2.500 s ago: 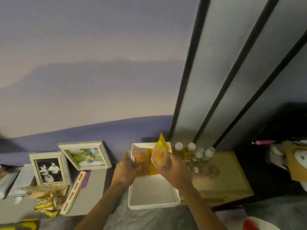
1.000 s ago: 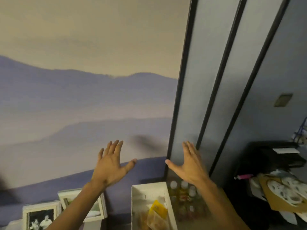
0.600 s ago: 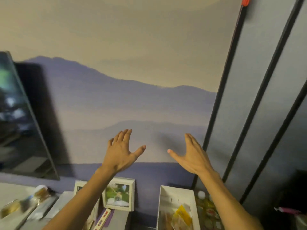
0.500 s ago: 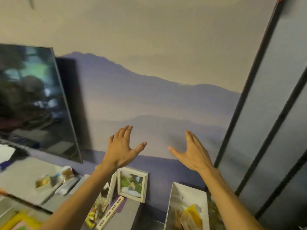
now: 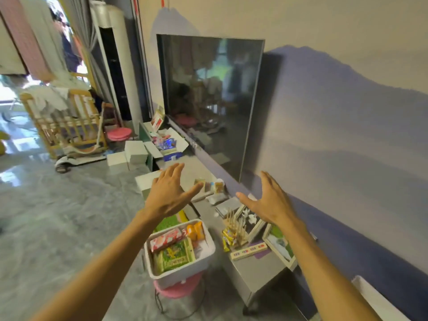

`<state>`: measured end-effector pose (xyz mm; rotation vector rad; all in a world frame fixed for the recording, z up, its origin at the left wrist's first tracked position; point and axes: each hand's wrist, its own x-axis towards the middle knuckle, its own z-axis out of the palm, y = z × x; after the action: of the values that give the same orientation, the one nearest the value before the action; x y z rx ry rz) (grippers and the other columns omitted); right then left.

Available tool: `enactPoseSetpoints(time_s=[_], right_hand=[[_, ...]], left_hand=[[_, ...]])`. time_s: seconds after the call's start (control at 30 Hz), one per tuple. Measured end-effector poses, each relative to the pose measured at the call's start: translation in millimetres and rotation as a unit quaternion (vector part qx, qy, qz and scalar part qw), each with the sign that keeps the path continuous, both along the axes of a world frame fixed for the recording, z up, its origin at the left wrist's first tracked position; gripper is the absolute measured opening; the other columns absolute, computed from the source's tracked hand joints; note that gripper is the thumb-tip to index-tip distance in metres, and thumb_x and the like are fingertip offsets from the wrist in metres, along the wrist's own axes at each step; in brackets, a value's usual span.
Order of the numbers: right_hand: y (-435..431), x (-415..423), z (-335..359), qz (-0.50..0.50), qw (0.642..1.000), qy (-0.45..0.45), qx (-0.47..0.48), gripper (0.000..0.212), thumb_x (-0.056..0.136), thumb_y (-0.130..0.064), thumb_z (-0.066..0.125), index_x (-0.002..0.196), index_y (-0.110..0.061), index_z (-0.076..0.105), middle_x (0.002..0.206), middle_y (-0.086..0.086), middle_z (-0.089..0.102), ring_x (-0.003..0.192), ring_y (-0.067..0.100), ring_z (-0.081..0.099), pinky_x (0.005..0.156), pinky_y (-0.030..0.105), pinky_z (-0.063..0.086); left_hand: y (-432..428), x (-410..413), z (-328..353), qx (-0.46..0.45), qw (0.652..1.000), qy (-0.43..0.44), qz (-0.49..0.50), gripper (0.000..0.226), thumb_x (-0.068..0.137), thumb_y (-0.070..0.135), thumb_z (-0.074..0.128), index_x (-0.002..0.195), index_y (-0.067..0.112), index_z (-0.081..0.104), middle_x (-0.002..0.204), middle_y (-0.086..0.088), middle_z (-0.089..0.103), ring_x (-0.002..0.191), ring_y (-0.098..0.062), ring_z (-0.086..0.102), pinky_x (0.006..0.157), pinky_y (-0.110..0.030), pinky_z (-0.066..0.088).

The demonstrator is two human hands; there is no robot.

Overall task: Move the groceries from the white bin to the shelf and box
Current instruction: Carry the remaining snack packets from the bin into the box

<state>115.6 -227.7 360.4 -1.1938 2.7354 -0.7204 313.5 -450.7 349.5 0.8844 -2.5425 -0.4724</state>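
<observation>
The white bin (image 5: 180,273) is open on top, packets filling its left side. Floor to its left lies clear. On its right the shelf (image 5: 252,267) is crowded with picture frames (image 5: 279,245).

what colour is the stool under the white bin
Pink, seen in the head view: the stool has a round pink seat directly beneath the white bin.

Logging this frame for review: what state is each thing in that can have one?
Left hand: open, fingers spread, empty.
Right hand: open, empty.
White plastic bin: on pink stool, still holding packets.
Large dark television screen: off, reflecting room.
White cardboard box: flaps open.
</observation>
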Motion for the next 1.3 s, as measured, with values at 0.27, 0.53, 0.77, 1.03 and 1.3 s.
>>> enactPoseSetpoints(time_s=[0.27, 0.53, 0.77, 1.03, 1.3], right_hand=[[-148.4, 26.2, -47.0, 0.084, 0.995, -0.019, 0.058, 0.114, 0.086, -0.085, 0.054, 0.169, -0.022, 0.008, 0.177, 0.003, 0.014, 0.161, 0.028, 0.021, 0.122, 0.049, 0.034], [-253.0, 24.3, -155.0, 0.118, 0.98, -0.075, 0.144, 0.121, 0.081, -0.089, 0.053, 0.169, -0.018, 0.01, 0.176, 0.007, 0.019, 0.159, 0.028, 0.026, 0.122, 0.047, 0.033], [-292.4, -1.6, -344.9, 0.129, 0.953, -0.156, 0.226, 0.122, 0.071, -0.096, 0.052, 0.165, -0.03, 0.012, 0.166, 0.003, 0.039, 0.143, 0.031, 0.05, 0.109, 0.047, 0.05], [-314.2, -38.9, -597.2, 0.107, 0.927, -0.229, 0.277, 0.114, 0.066, -0.097, 0.055, 0.159, -0.037, 0.025, 0.153, -0.002, 0.054, 0.135, 0.028, 0.057, 0.102, 0.048, 0.053], [-327.1, -35.8, -680.2, 0.044, 0.942, -0.252, 0.215, 0.107, 0.062, -0.085, 0.075, 0.144, -0.024, 0.042, 0.136, 0.0, 0.054, 0.12, 0.021, 0.059, 0.093, 0.041, 0.058]], left_hand=[[-106.6, 49.7, -53.6, 0.055, 0.996, -0.018, 0.073, 0.111, 0.083, 0.097, 0.034, 0.164, 0.021, 0.03, 0.169, -0.008, 0.036, 0.15, -0.032, 0.041, 0.121, -0.059, 0.037], [-187.3, 49.1, -166.9, 0.13, 0.984, -0.092, 0.076, 0.112, 0.081, 0.099, 0.032, 0.163, 0.023, 0.033, 0.163, -0.006, 0.044, 0.141, -0.03, 0.051, 0.115, -0.054, 0.045], [-213.3, 25.1, -333.7, 0.211, 0.959, -0.162, 0.098, 0.104, 0.084, 0.095, 0.038, 0.16, 0.025, 0.038, 0.158, -0.002, 0.049, 0.137, -0.025, 0.054, 0.114, -0.049, 0.046], [-269.2, -14.1, -560.2, 0.189, 0.957, -0.194, 0.108, 0.099, 0.077, 0.098, 0.048, 0.153, 0.036, 0.04, 0.154, -0.002, 0.053, 0.134, -0.028, 0.054, 0.111, -0.054, 0.047], [-294.4, -26.7, -640.7, 0.127, 0.961, -0.229, 0.087, 0.109, 0.073, 0.097, 0.05, 0.152, 0.022, 0.044, 0.155, -0.006, 0.051, 0.141, -0.031, 0.048, 0.117, -0.054, 0.042]])
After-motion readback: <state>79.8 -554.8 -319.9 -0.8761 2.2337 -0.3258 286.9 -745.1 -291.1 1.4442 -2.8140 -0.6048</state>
